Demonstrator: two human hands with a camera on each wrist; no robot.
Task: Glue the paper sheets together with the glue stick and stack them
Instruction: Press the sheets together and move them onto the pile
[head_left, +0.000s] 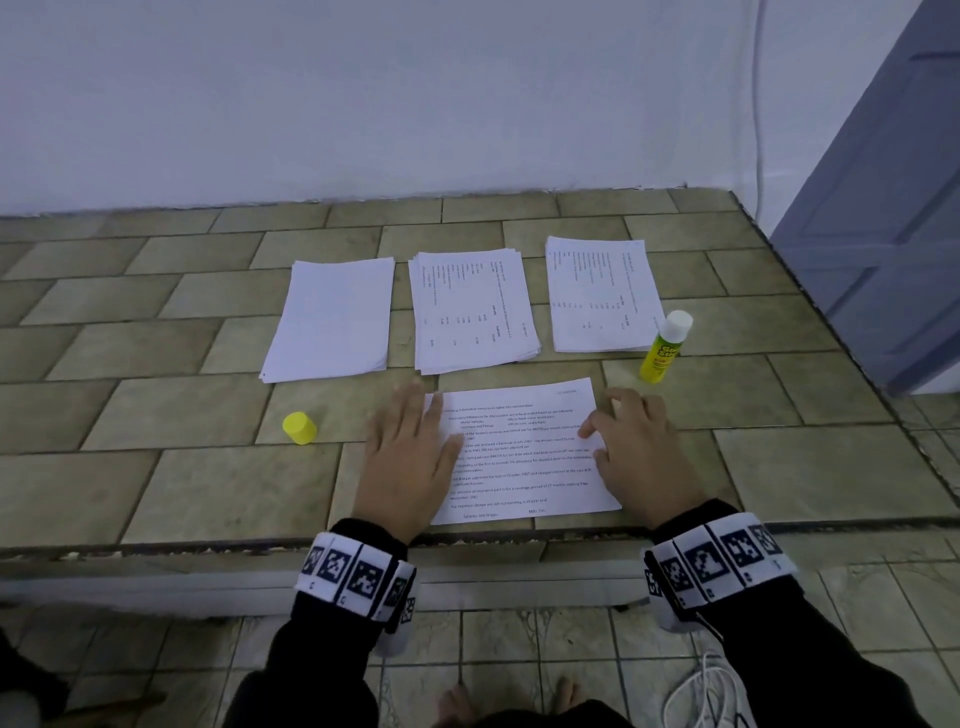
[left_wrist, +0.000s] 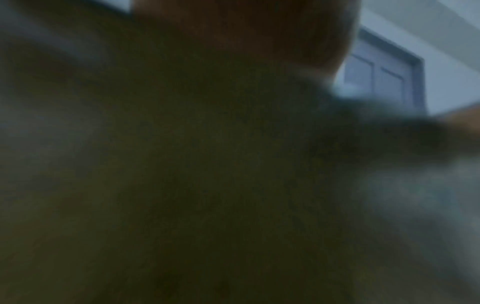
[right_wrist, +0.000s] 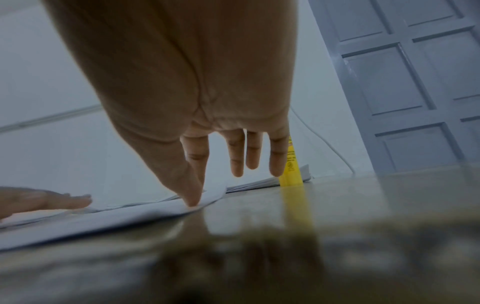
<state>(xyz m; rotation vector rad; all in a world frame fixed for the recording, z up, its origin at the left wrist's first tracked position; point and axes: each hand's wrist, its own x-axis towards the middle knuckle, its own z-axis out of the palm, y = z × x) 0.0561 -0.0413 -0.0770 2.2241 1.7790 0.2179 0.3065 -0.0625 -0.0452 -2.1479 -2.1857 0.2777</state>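
Grip: neither hand holds anything; both lie on the printed sheet at the front edge of the bench.
Left hand: flat, fingers straight and together, palm over the sheet's left edge and partly on the tile. I judge it is pressing the paper down so a glued layer bonds (no glue line can be seen, so this is a guess).
Right hand: fingers loosely bent. In the right wrist view the thumb tip touches the sheet's right edge, which curls up a little there, while the other fingers hang clear of the paper. It seems to be pinning or squaring that edge.
Cap: yellow, lying on the tile left of the left hand and apart from it, set aside while the stick is in use.
Blank stack: left of three piles further back on the bench.
Middle stack: printed sheets, slightly fanned, just behind the sheet being pressed.
Right stack: printed sheets, toward the bench's right edge.
Glue stick: upright and uncapped, white tip showing, at the right stack's near right corner, within easy reach of the right hand.
Left wrist view: dark and blurred, showing nothing useful.
Stage: pressing, as I read it; stacking would follow.
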